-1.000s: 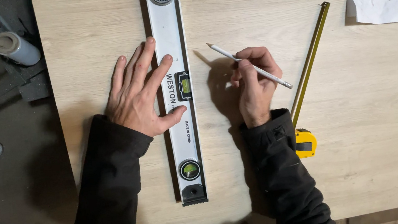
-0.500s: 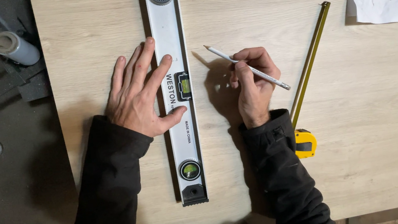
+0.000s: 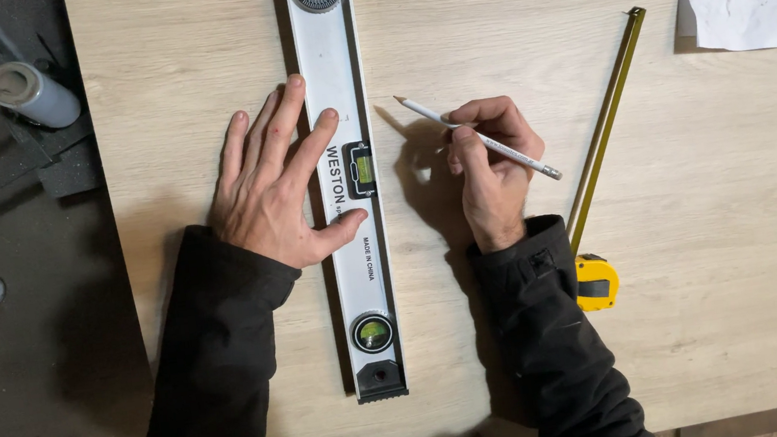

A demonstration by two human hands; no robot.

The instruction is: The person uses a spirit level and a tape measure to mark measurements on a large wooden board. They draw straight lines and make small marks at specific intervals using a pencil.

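Where frame ends, level (image 3: 346, 184) cut off.

Frame was sharp throughout, no motion blur. Tabletop (image 3: 483, 19) evenly and brightly lit; floor at left of frame stayed dim. Soft shadows fell left of the right hand (image 3: 491, 171) and beneath both sleeves. Faint glare on the spirit level (image 3: 358, 252). No edge distortion noted.
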